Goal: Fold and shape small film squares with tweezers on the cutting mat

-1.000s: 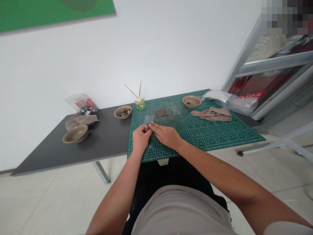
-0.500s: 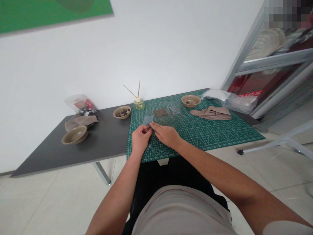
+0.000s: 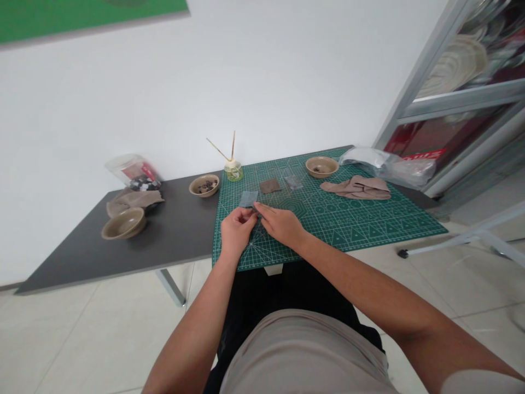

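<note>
Both my hands meet over the near left part of a green cutting mat. My left hand is curled with its fingertips pinched at the near edge of a small grey square piece. My right hand lies beside it, fingers together and pointing left at the same spot, touching something too small to make out. A brown square piece and a clear-grey piece lie farther back on the mat.
On the grey table stand tan bowls, a reed diffuser bottle, beige cloths, a plastic container and a plastic bag. A metal shelf frame stands at right.
My hands stay together at the grey piece; the fingertips shifted only slightly. The view has tilted a little.
</note>
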The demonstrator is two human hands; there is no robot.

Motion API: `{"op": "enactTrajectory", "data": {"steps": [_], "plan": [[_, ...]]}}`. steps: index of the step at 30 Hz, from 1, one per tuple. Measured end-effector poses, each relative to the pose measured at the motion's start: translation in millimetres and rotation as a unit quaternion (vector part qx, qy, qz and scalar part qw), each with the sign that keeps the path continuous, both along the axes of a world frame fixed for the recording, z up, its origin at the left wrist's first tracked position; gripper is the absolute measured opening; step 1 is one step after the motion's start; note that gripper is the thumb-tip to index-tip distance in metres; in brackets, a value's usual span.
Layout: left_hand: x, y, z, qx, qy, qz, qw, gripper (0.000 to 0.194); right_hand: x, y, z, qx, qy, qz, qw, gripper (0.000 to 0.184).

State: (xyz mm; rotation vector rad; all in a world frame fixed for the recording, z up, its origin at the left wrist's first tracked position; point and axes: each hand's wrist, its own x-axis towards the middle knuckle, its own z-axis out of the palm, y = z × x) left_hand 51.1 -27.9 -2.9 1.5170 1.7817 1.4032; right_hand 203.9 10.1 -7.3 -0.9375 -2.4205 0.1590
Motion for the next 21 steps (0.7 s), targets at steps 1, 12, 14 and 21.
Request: {"op": "enactTrajectory", "data": {"steps": [1,12,14,21], "plan": [[0.0,-0.4,-0.2,0.005,-0.005,-0.001,1.0,0.014,0.1,-0.2,0.2,0.001,0.001,-0.001,1.0,0.049],[-0.3,-0.6,-2.5,0.027,-0.019,-0.001,0.999,0.017,1.8,-0.2,1.2,-0.017,0.015,0.012,1.0,0.051],[-0.9,0.2,-4.0,0.027,-0.018,-0.004,0.999,0.016,1.9,-0.4,1.0,-0.015,0.017,0.018,1.0,0.051],[-0.4,-0.7,-6.1,0.043,-0.008,-0.008,0.999,0.015,3.5,-0.7,-0.1,-0.006,0.022,0.027,0.999,0.052]]}}
